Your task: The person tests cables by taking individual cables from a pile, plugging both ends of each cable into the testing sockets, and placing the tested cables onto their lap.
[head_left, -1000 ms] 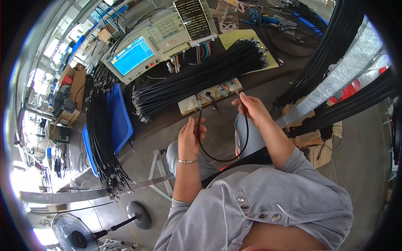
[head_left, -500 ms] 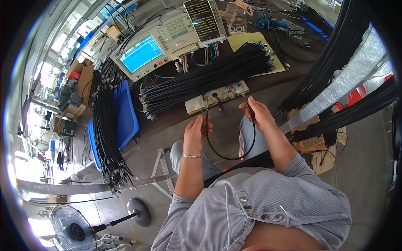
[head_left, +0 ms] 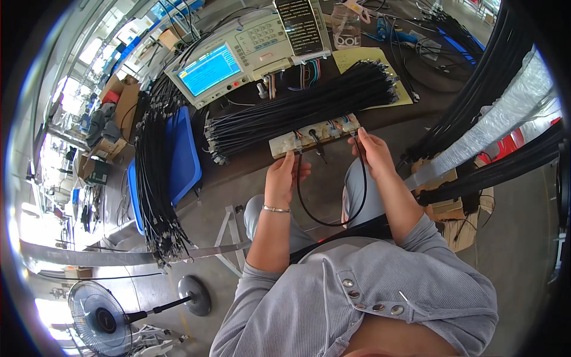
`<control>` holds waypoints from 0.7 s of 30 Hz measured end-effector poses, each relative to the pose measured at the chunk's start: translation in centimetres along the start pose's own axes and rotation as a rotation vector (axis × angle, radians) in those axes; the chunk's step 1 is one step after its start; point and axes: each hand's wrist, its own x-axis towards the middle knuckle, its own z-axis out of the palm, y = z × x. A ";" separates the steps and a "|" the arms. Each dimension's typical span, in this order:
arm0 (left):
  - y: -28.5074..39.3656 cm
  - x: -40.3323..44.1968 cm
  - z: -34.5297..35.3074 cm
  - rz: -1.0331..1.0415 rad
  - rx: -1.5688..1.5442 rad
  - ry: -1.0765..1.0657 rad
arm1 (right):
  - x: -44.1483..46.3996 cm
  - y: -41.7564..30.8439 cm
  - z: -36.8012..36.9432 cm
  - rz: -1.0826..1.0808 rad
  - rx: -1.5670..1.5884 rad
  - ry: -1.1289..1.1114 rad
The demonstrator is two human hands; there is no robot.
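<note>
A black cable (head_left: 326, 224) hangs in a U-shaped loop below a pale connector board (head_left: 291, 143) at the table's front edge. My left hand (head_left: 282, 178) is closed around the cable's left end, thumb up close to the board. At the loop's other end, my right hand (head_left: 376, 156) pinches the cable just under the board's right side. Both cable ends meet the board's edge; how far they are seated is hidden by my fingers. A short black lead (head_left: 318, 144) sticks out of the board between my hands.
Behind the board lies a thick bundle of black cables (head_left: 297, 107). A tester with a lit blue screen (head_left: 210, 69) and a phone (head_left: 299, 27) stand farther back. More cables (head_left: 156, 178) drape over a blue tray (head_left: 189, 157) at left. Wrapped tubing (head_left: 493, 128) crosses the right side.
My left hand has moved up nearer the board with its cable end. My right hand has also come slightly closer to the board. The whole view has shifted a little.
</note>
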 end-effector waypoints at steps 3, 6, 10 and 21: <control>0.9 0.5 1.1 -0.050 0.029 0.012 | 0.5 -0.2 0.5 -0.015 0.015 0.105; 0.5 0.8 1.6 -0.070 0.084 0.010 | 0.9 0.4 0.5 -0.098 -0.010 0.035; -0.6 -1.8 2.4 0.014 0.179 -0.003 | -2.3 -0.2 0.8 -0.026 -0.192 -0.030; 13.9 4.3 -13.1 0.667 0.522 0.578 | 7.0 -13.3 -4.9 -0.655 -0.305 0.499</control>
